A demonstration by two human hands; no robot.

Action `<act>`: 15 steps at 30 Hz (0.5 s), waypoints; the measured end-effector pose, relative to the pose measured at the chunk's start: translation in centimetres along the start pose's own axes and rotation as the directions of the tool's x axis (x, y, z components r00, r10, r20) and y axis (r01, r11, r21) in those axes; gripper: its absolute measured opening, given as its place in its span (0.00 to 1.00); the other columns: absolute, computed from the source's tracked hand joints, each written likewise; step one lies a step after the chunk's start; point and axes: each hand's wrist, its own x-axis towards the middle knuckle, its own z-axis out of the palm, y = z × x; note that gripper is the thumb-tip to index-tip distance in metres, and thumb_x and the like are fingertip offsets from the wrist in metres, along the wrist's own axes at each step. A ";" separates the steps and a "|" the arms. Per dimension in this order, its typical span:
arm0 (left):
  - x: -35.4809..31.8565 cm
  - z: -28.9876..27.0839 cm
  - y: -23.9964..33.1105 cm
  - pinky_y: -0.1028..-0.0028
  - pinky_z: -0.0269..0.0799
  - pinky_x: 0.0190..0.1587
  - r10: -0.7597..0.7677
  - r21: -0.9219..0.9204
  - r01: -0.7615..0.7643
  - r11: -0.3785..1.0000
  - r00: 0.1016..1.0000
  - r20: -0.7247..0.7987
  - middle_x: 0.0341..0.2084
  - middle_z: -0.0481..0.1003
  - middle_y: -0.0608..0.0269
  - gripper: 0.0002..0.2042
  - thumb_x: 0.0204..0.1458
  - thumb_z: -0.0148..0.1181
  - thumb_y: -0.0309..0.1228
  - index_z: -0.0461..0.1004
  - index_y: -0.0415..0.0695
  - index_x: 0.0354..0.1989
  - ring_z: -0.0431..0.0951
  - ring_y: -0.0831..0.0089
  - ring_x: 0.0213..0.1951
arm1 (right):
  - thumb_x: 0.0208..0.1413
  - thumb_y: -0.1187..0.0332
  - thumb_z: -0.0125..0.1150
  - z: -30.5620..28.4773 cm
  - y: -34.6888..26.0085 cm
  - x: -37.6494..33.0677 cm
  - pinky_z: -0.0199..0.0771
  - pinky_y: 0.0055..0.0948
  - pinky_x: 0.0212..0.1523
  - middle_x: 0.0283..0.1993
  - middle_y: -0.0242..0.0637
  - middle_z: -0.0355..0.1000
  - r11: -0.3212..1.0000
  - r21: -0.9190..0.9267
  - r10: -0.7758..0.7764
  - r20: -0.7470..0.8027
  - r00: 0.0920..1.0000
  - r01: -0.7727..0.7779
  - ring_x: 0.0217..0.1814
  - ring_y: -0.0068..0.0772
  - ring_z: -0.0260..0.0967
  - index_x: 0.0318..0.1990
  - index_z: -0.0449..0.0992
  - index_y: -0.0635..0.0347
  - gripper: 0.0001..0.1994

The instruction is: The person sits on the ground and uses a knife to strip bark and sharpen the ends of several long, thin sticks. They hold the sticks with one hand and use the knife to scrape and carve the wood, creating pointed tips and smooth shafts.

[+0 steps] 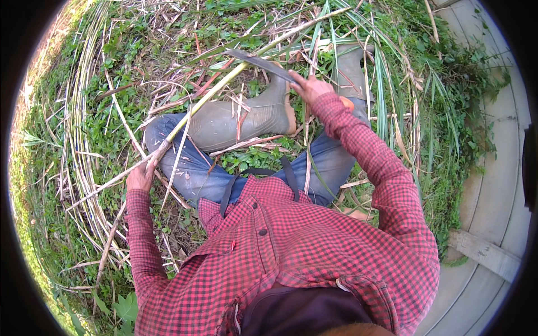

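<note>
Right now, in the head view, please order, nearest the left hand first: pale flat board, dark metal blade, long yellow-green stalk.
1. Yellow-green stalk: in the left hand.
2. Metal blade: ahead, in the right hand.
3. Pale board: far lower right.

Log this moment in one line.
left hand: gripping cane-like stalk | right hand: holding long-bladed knife, blade crossing stalk in view, contact unclear | nearby: rubber boots

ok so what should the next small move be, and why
Probably a light stroke of the knife along the stalk: the right hand holds the knife across it in this view, while the left hand grips the stalk farther left. Whether the edge touches is unclear.
</note>
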 end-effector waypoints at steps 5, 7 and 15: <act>0.7 1.1 0.5 0.58 0.68 0.39 0.035 -0.021 -0.037 0.999 0.997 -0.070 0.30 0.74 0.46 0.25 0.49 0.44 0.56 0.73 0.50 0.43 0.73 0.49 0.35 | 0.58 0.49 0.35 0.1 -4.7 -1.8 0.73 0.42 0.34 0.36 0.51 0.68 0.990 0.100 -0.095 -0.012 0.995 0.096 0.35 0.49 0.71 0.59 0.54 0.41 0.23; 0.3 0.7 0.2 0.58 0.68 0.39 -0.001 -0.006 0.001 1.000 0.999 -0.045 0.30 0.74 0.46 0.25 0.48 0.44 0.57 0.73 0.50 0.43 0.73 0.49 0.36 | 0.57 0.48 0.35 0.0 -4.9 -1.6 0.73 0.43 0.32 0.33 0.52 0.69 0.984 0.152 -0.092 -0.009 0.996 0.092 0.32 0.50 0.71 0.59 0.54 0.41 0.23; -0.7 1.6 1.1 0.55 0.67 0.35 0.017 0.016 -0.015 1.000 0.995 -0.098 0.26 0.73 0.45 0.27 0.49 0.43 0.57 0.73 0.44 0.35 0.73 0.48 0.32 | 0.58 0.47 0.31 0.1 -3.2 -1.1 0.74 0.41 0.26 0.36 0.49 0.68 0.958 -0.007 -0.285 -0.039 0.958 0.285 0.30 0.48 0.71 0.60 0.50 0.36 0.23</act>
